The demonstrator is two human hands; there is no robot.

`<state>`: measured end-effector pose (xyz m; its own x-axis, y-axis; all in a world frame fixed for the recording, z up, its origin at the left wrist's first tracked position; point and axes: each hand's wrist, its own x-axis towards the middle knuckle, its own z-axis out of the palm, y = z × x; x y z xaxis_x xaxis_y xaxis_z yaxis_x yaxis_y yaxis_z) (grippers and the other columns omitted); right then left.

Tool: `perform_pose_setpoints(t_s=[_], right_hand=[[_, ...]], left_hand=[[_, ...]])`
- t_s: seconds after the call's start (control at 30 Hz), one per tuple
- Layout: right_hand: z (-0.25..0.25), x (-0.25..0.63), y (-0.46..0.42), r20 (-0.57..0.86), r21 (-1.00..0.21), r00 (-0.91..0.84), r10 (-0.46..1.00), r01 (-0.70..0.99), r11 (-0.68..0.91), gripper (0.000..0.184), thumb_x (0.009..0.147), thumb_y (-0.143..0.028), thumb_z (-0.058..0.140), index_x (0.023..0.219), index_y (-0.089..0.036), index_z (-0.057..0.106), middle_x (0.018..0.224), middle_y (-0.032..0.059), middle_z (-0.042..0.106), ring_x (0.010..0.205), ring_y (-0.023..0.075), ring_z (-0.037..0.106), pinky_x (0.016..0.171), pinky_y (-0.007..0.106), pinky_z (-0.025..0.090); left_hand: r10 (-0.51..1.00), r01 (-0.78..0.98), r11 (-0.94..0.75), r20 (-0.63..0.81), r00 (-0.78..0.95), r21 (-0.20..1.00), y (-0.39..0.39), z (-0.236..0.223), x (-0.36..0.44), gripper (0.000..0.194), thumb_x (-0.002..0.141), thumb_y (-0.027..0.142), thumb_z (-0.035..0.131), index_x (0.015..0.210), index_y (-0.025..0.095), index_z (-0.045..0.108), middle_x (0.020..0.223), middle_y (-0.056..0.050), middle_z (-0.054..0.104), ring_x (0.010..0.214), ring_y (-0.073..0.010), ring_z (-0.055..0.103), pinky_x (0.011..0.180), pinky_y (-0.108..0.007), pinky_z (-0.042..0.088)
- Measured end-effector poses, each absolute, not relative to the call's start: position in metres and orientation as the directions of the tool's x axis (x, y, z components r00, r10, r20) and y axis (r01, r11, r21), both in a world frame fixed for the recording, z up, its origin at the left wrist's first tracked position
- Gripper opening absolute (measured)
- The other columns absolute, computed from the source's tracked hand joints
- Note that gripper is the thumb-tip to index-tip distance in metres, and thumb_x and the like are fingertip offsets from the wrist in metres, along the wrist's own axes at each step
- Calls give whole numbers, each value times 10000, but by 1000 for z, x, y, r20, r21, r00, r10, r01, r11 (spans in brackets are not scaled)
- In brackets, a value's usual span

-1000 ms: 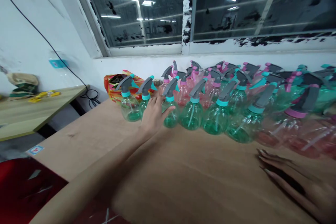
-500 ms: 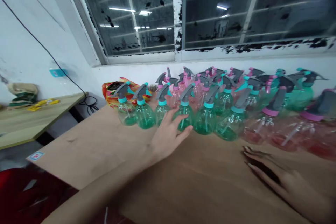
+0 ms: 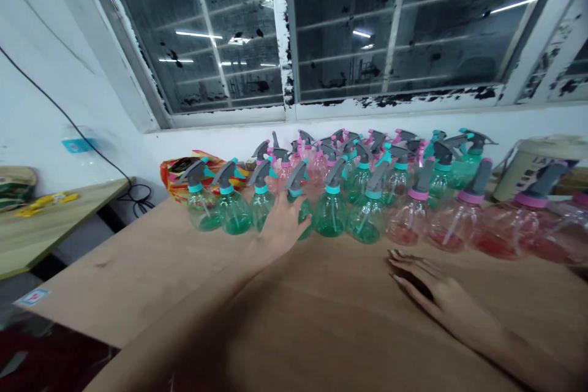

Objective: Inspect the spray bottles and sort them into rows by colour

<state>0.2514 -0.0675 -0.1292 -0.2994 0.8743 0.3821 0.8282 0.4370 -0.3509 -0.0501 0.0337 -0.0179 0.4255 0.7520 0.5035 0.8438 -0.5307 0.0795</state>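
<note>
My left hand (image 3: 282, 223) is at the front row of spray bottles, its fingers apart and in front of a green spray bottle (image 3: 304, 211) with a turquoise collar. Whether the fingertips touch that bottle is hard to tell. On its left stands another green spray bottle (image 3: 236, 214), and on its right a further green spray bottle (image 3: 329, 214). My right hand (image 3: 436, 291) rests open on the brown tabletop (image 3: 331, 306), holding nothing, in front of a pink spray bottle (image 3: 408, 220). The bottles have grey triggers and a little coloured liquid inside.
More pink and green spray bottles stand behind, towards the wall below the window (image 3: 344, 30). A red and yellow bag (image 3: 177, 187) lies left of the row. A pale container (image 3: 528, 159) is at the right. Farther left, a second table (image 3: 68, 220) carries yellow items (image 3: 46, 201).
The view has shifted to the right, bringing the pale container into sight. My left hand has moved closer to the fourth bottle from the left. My right hand stays flat on the tabletop.
</note>
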Motion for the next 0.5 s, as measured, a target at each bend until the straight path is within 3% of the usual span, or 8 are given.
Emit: perform_pose_setpoints(t_s=[0.27, 0.5], right_hand=[[-125, 251, -68, 413, -360, -308, 857, 809, 464, 354, 902, -392, 410, 1167, -231, 580, 1257, 61, 579, 1187, 231, 503, 997, 460, 413], [-128, 254, -67, 383, -351, -319, 867, 818, 456, 387, 910, -384, 400, 1248, -229, 507, 1298, 67, 542, 1202, 228, 485, 1006, 467, 399]], left_hand=[[738, 847, -530, 475, 480, -33, -43, -19, -57, 405, 868, 274, 497, 1270, 275, 449, 1076, -99, 448, 980, -302, 509, 817, -507, 477], [693, 790, -610, 436, 574, -70, -93, -14, -43, 532, 826, 271, 549, 1334, 309, 397, 1213, -140, 467, 1132, -363, 461, 856, -566, 456]])
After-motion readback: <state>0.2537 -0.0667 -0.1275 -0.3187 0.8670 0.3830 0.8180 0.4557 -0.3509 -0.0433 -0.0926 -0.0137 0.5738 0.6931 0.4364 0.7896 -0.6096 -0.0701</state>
